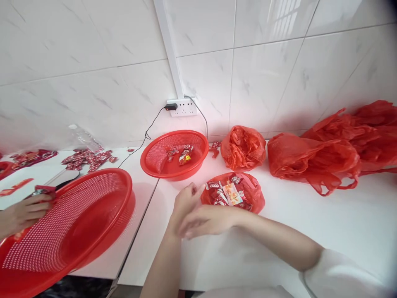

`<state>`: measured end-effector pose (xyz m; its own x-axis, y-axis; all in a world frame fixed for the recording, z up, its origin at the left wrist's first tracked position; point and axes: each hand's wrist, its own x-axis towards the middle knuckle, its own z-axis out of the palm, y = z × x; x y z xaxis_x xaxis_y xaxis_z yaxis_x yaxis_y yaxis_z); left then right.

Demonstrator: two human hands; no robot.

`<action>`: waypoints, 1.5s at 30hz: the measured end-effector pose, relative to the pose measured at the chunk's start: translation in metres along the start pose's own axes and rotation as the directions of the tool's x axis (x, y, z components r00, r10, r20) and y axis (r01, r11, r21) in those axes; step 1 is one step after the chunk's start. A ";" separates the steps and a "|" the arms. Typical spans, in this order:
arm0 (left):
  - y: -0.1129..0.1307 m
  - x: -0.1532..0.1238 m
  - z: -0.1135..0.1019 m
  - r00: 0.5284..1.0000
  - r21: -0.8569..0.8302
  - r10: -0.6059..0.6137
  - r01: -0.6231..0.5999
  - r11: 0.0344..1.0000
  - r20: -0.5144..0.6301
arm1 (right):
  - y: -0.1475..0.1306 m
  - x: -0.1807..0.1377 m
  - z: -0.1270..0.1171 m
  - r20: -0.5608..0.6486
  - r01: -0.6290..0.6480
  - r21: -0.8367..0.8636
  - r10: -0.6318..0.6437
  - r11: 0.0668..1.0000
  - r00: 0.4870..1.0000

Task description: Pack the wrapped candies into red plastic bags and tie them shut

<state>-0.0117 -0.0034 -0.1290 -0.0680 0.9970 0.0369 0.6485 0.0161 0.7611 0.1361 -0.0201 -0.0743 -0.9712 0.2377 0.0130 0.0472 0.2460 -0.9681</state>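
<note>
A small open red plastic bag (252,194) lies on the white table (325,223), filled with several wrapped candies (231,193). My left hand (182,203) reaches up from the bottom middle. Its fingers are bent together and their tips pinch the left rim of the bag. My right hand (207,221) comes in from the right on a white-sleeved arm and crosses in front of the left wrist. Its fingers are stretched out towards the left and nothing shows in them.
A round red basket (161,165) with a few candies stands behind the bag, by a wall socket (182,107). Tied red bags (243,147) and larger red bags (313,159) lie at the right. At the left, another person's hand (21,213) holds a big tilted red basket (71,223); loose candies (87,158) lie beyond.
</note>
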 end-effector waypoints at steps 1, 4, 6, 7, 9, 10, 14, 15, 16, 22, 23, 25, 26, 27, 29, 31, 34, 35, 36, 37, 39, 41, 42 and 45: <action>0.005 -0.004 -0.001 0.998 0.102 -0.028 0.022 0.995 0.056 | -0.001 -0.023 -0.009 -0.086 -0.049 -0.136 0.038 0.990 0.996; 0.016 -0.012 -0.002 0.959 0.273 -0.095 0.019 0.962 0.267 | 0.013 -0.076 -0.032 -0.537 -0.370 -0.449 0.085 0.813 0.839; 0.021 -0.014 -0.003 0.928 0.311 -0.090 -0.029 0.950 0.362 | 0.031 -0.099 -0.045 -0.805 -0.631 -0.442 0.028 0.638 0.592; 0.024 -0.014 -0.004 0.923 0.320 -0.079 -0.050 0.946 0.377 | 0.040 -0.108 -0.051 -0.877 -0.739 -0.392 0.019 0.547 0.480; 0.030 -0.015 -0.008 0.937 0.326 -0.047 -0.073 0.943 0.345 | 0.054 -0.124 -0.061 -0.936 -0.877 -0.259 0.120 0.404 0.332; 0.033 -0.015 -0.012 0.950 0.313 -0.030 -0.073 0.947 0.312 | 0.058 -0.132 -0.066 -0.935 -0.908 -0.209 0.197 0.364 0.294; 0.047 -0.017 -0.031 0.982 0.103 0.047 -0.066 0.992 0.182 | 0.052 -0.161 -0.086 -0.890 -0.896 -0.149 0.338 0.418 0.306; 0.050 -0.017 -0.037 0.986 0.025 0.053 -0.057 0.998 0.156 | 0.047 -0.167 -0.091 -0.895 -0.872 -0.144 0.315 0.468 0.317; 0.053 -0.016 -0.042 0.990 -0.056 0.050 -0.043 0.997 0.128 | 0.042 -0.172 -0.095 -0.905 -0.837 -0.136 0.278 0.529 0.323; 0.072 -0.004 -0.075 0.987 -0.422 0.075 -0.129 0.897 -0.143 | 0.004 -0.174 -0.108 -0.985 -0.690 -0.092 0.034 0.718 0.167; 0.076 -0.001 -0.080 0.980 -0.452 0.088 -0.160 0.877 -0.176 | -0.002 -0.171 -0.108 -0.993 -0.716 -0.092 -0.009 0.692 0.118; 0.086 0.003 -0.085 0.971 -0.494 0.115 -0.208 0.844 -0.211 | -0.013 -0.163 -0.108 -0.995 -0.776 -0.081 -0.094 0.626 0.028; 0.092 0.005 -0.086 0.964 -0.503 0.140 -0.239 0.831 -0.226 | -0.018 -0.158 -0.108 -0.992 -0.793 -0.074 -0.125 0.604 -0.003; 0.097 0.007 -0.085 0.953 -0.502 0.175 -0.280 0.818 -0.247 | -0.022 -0.154 -0.108 -0.989 -0.797 -0.072 -0.145 0.600 -0.020; 0.107 0.010 -0.081 0.915 -0.486 0.261 -0.386 0.784 -0.306 | -0.029 -0.144 -0.108 -0.987 -0.769 -0.086 -0.160 0.633 -0.021; 0.115 0.013 -0.074 0.873 -0.477 0.330 -0.475 0.740 -0.358 | -0.035 -0.136 -0.108 -0.989 -0.682 -0.115 -0.146 0.722 0.013; 0.121 0.013 -0.064 0.872 -0.539 0.390 -0.489 0.686 -0.294 | -0.041 -0.129 -0.105 -0.991 -0.415 -0.106 -0.060 0.904 0.123; 0.121 0.013 -0.062 0.885 -0.577 0.400 -0.459 0.675 -0.236 | -0.043 -0.129 -0.104 -0.984 -0.308 -0.087 -0.035 0.947 0.173; 0.121 0.012 -0.060 0.899 -0.615 0.401 -0.419 0.667 -0.178 | -0.044 -0.129 -0.104 -0.975 -0.204 -0.068 -0.022 0.977 0.221; 0.121 0.012 -0.059 0.911 -0.647 0.390 -0.377 0.663 -0.131 | -0.044 -0.130 -0.104 -0.965 -0.102 -0.052 -0.023 0.993 0.262; 0.119 0.012 -0.059 0.932 -0.674 0.348 -0.319 0.666 -0.098 | -0.045 -0.130 -0.104 -0.947 0.104 -0.037 -0.068 0.994 0.314; 0.118 0.013 -0.060 0.941 -0.651 0.325 -0.307 0.694 -0.098 | -0.045 -0.125 -0.102 -0.940 0.278 -0.080 -0.165 0.957 0.297; 0.119 0.013 -0.060 0.941 -0.624 0.330 -0.299 0.722 -0.069 | -0.045 -0.120 -0.099 -0.935 0.325 -0.130 -0.225 0.937 0.275; 0.124 0.009 -0.056 0.913 -0.500 0.369 -0.240 0.832 0.175 | -0.047 -0.100 -0.084 -0.851 0.314 -0.347 -0.437 0.884 0.291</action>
<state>0.0258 0.0034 0.0016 0.3104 0.9291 0.2012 0.1763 -0.2642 0.9482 0.2505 0.0239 -0.0092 -0.1045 0.7612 0.6400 -0.1819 0.6180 -0.7648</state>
